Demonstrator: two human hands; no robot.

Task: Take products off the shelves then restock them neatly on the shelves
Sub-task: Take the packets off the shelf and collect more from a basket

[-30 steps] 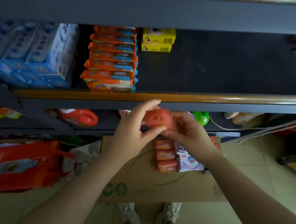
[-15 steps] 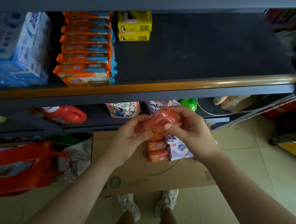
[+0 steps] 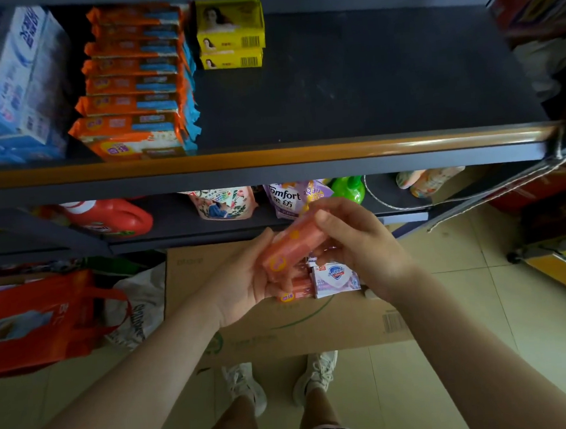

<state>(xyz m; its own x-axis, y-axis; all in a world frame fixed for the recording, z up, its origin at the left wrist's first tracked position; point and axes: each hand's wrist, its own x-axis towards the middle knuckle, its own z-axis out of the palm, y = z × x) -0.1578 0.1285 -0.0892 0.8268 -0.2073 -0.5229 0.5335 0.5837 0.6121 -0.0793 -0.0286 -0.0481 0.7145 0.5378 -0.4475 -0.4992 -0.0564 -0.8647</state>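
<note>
We hold a pink-orange soap bar [image 3: 292, 244] between both hands, in the air below the front rail of the shelf [image 3: 271, 156] and above a flattened cardboard box [image 3: 303, 327] on the floor. It is tilted, its upper end toward the right. Our left hand [image 3: 246, 284] cradles its lower end, the fingers [image 3: 266, 240] curled up along its side; our right hand [image 3: 354, 243] grasps the upper end, thumb on the near face and the other fingers wrapped over the top.

Just beneath the bar, on the cardboard, lie more orange soap packets [image 3: 295, 292] and a white Safeguard soap pack [image 3: 334, 277] touching them on the right.

On the shelf above, a row of orange-and-blue packets [image 3: 135, 87] runs front to back at the left, with blue-and-white boxes [image 3: 14, 85] beside it and two stacked yellow boxes [image 3: 230, 33] at the back. The right half of that shelf shows bare dark board.

On the lower shelf stand a red detergent jug [image 3: 107, 218], a floral pouch [image 3: 222, 203], a purple Comfort pouch [image 3: 289, 198] and a green bottle [image 3: 348, 188]. A red bag [image 3: 37, 318] sits on the floor at left.
</note>
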